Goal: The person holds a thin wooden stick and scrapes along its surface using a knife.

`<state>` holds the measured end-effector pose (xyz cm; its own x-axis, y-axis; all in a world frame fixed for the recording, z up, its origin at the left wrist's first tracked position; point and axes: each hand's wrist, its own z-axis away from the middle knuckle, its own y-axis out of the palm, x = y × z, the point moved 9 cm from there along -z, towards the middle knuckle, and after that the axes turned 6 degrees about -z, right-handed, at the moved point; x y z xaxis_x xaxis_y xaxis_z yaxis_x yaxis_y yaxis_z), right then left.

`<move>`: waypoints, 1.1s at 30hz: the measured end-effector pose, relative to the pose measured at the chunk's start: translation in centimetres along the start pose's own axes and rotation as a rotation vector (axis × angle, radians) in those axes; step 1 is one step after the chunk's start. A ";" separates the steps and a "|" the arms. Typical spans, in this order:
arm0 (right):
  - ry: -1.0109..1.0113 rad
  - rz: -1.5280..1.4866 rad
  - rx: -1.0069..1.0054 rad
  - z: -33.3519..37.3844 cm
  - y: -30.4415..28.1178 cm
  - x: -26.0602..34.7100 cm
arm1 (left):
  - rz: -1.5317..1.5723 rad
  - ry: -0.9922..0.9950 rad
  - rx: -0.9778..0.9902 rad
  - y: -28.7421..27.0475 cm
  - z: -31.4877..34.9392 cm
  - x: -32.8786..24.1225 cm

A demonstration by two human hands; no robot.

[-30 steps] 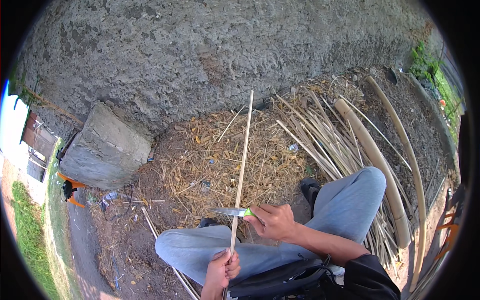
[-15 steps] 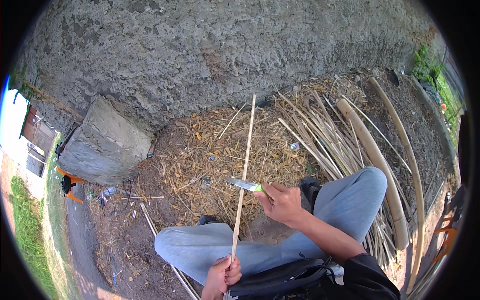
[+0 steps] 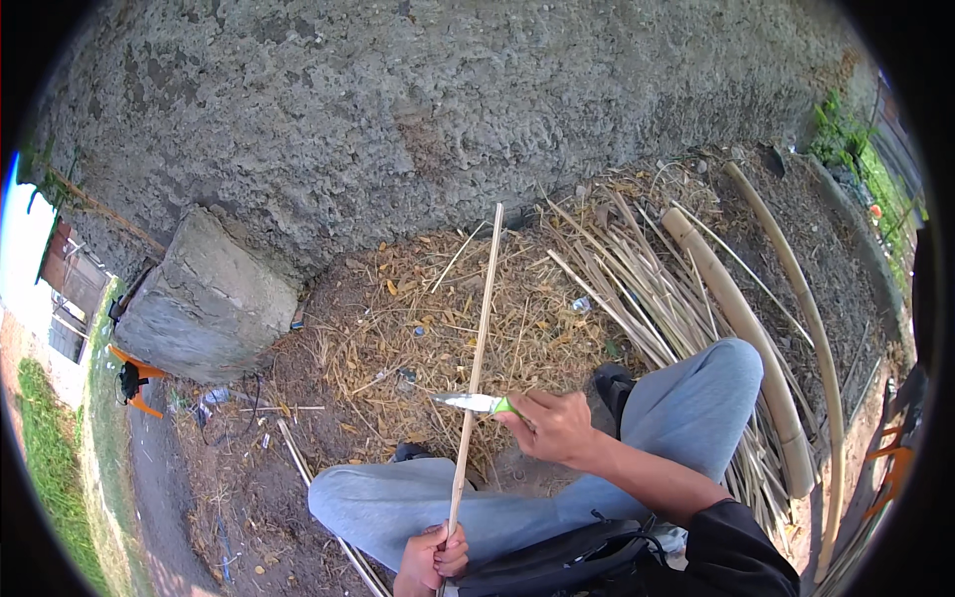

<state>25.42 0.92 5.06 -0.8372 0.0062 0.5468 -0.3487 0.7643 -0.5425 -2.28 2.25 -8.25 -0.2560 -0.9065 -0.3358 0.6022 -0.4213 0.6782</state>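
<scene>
A long pale bamboo strip (image 3: 481, 343) rises from my lap, slanting away toward the wall. My left hand (image 3: 434, 557) is closed round its lower end, above my left thigh. In my right hand (image 3: 549, 424), fingers wrapped tight, is a knife (image 3: 468, 401) with a bright green handle and a shiny blade. The blade points left and lies across the strip a little below its middle, apparently touching it. Most of the handle is hidden inside my fist.
Rough grey wall (image 3: 477, 109) runs along the far side. A concrete block (image 3: 214, 298) stands at left. Split bamboo strips (image 3: 647, 284) are piled at right beside a thick bamboo pole (image 3: 741, 318) and a thinner curved pole (image 3: 796, 269). Shavings and dry leaves (image 3: 398, 338) litter the ground.
The knife and my right hand have moved slightly down the strip toward me. The strip's near end and my left hand have shifted a little left and down.
</scene>
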 end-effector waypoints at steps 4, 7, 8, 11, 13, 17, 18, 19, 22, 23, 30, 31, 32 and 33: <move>-0.200 -0.132 0.105 2.4 0.9 4.1 | 0.074 0.043 0.081 1.1 0.0 -0.6; -0.105 -0.062 0.040 0.7 0.1 1.8 | 0.037 0.004 -0.241 -0.4 0.3 0.5; -0.012 0.019 -0.007 -0.4 -0.4 -0.2 | 0.036 0.005 -0.243 -0.6 0.5 0.6; 0.113 0.058 -0.136 -2.9 -2.1 -5.0 | -0.020 -0.095 -0.216 -1.8 0.7 1.9; 0.043 0.021 -0.094 -2.2 -1.8 -3.1 | -0.106 -0.102 -0.055 -1.0 0.8 1.5; -0.125 -0.100 0.110 1.2 -0.1 3.7 | -0.016 -0.046 -0.038 -0.8 0.2 0.5; -0.172 -0.131 0.182 2.0 0.6 4.7 | 0.003 -0.046 0.058 0.1 -0.2 0.0; -0.168 -0.132 0.182 2.2 0.7 4.6 | 0.021 -0.045 0.154 1.1 -0.4 -0.3; -0.190 -0.102 0.179 2.6 1.1 3.9 | -0.031 -0.059 0.106 1.3 -1.0 -0.2; -0.123 -0.074 0.126 1.8 0.7 2.6 | -0.033 -0.060 0.104 1.3 -0.9 -0.3; 0.082 0.041 -0.027 -2.2 -1.8 -3.2 | -0.057 -0.013 -0.268 -1.7 0.4 1.1; -0.009 0.001 0.008 -1.5 -1.5 -0.9 | -0.085 -0.002 -0.210 -1.5 0.4 0.8; -0.011 0.006 0.008 -0.3 -1.3 0.5 | -0.085 -0.002 -0.205 -1.5 0.3 0.6; -0.087 -0.050 0.074 1.3 -0.4 2.6 | -0.085 0.014 -0.137 -0.8 0.1 0.1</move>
<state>22.84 -0.17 5.86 -0.8502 -0.0893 0.5188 -0.4184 0.7127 -0.5630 -2.91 2.48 -8.75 -0.2998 -0.8670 -0.3980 0.6768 -0.4873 0.5518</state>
